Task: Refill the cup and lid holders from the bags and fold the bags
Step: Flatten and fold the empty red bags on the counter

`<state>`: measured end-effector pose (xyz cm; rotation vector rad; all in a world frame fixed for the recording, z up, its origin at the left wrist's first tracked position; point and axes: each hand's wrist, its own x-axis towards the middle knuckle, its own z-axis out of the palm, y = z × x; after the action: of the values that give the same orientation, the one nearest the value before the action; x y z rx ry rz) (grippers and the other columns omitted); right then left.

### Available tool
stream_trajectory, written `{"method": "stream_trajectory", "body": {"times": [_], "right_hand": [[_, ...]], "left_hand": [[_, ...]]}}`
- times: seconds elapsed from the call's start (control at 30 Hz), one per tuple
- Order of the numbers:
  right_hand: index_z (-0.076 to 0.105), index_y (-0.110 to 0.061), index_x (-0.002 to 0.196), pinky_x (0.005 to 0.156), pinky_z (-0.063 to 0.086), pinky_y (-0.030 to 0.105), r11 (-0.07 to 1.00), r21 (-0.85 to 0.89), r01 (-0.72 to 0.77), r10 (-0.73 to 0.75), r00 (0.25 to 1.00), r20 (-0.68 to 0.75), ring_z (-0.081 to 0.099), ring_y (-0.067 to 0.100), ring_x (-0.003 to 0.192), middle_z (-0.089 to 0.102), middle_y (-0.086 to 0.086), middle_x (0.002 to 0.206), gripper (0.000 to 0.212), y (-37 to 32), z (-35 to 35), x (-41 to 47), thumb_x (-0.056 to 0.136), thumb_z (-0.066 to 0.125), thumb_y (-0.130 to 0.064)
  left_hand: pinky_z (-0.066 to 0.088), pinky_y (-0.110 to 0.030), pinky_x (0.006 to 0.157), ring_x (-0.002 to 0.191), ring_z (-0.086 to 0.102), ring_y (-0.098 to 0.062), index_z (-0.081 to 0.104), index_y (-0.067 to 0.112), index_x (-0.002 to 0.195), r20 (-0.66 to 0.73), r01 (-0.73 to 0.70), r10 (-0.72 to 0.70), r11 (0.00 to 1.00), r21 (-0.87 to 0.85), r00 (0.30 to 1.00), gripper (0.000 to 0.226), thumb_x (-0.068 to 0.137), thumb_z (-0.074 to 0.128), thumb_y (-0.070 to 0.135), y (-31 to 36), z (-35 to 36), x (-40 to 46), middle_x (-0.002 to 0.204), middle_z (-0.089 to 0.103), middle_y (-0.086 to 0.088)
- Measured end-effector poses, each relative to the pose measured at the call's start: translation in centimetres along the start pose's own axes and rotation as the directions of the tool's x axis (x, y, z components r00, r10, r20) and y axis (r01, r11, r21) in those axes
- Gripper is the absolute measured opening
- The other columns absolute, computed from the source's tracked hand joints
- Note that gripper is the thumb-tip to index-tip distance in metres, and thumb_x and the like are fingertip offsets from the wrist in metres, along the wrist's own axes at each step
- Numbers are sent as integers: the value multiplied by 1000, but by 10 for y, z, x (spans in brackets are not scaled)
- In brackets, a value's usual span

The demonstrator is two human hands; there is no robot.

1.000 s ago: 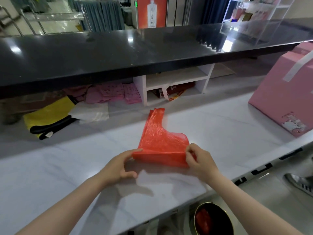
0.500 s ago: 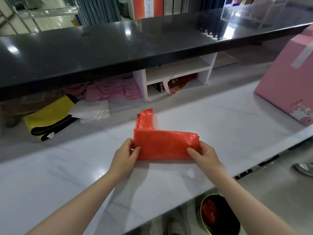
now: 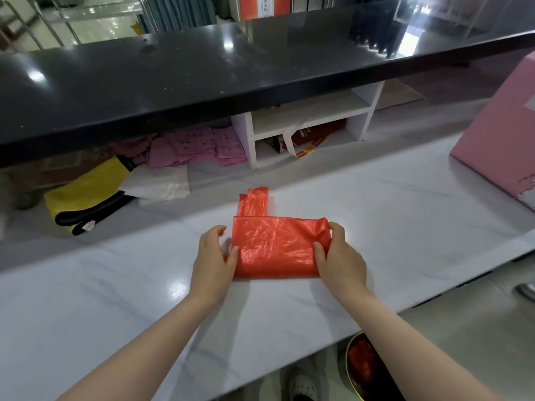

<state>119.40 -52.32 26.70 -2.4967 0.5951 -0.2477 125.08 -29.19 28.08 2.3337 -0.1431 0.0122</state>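
A red plastic bag lies folded into a flat rectangle on the white marble counter. One handle strip sticks out at its far left corner. My left hand sits at the bag's left edge; the thumb tip touches that edge and the fingers curve loosely beside it. At the right edge, my right hand pinches the bag, thumb on top and fingers curled round the far right corner. No cup or lid holders are in view.
A pink box stands at the right. A black upper counter overhangs the back; under it are a white shelf unit, pink papers, white folded bags and a yellow bag. A bin sits below the counter's front edge.
The bag's raised part has been folded down flat into a rectangle. Both hands moved to its left and right edges, and the left hand has eased its grip.
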Motion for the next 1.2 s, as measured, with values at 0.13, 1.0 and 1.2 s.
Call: {"method": "stream_trajectory", "body": {"times": [0.13,1.0,1.2], "right_hand": [[15,-27,147,72,42,37,999,41,34,-35,999,18,62,33,101,57,3,127,67,0,1,1,92,52,-36],[-2,-38,151,118,-6,46,792,-256,555,-382,777,500,-13,16,147,-10,-3,162,76,3,10,18,84,-1,-72],[-8,-36,151,115,-4,56,759,-293,582,-376,759,532,-16,17,147,-14,-2,161,81,4,6,18,81,-3,-76]], "left_hand": [[31,-43,110,133,40,-35,50,7,134,7,-364,375,895,258,927,50,86,63,14,17,1,0,147,40,-18],[-13,-54,115,145,-19,-34,-18,42,144,420,-373,131,732,570,898,73,83,6,74,12,54,5,160,-16,7],[-17,-54,113,144,-24,-32,-14,43,148,458,-369,84,727,579,885,75,84,10,74,16,54,7,159,-19,8]]}}
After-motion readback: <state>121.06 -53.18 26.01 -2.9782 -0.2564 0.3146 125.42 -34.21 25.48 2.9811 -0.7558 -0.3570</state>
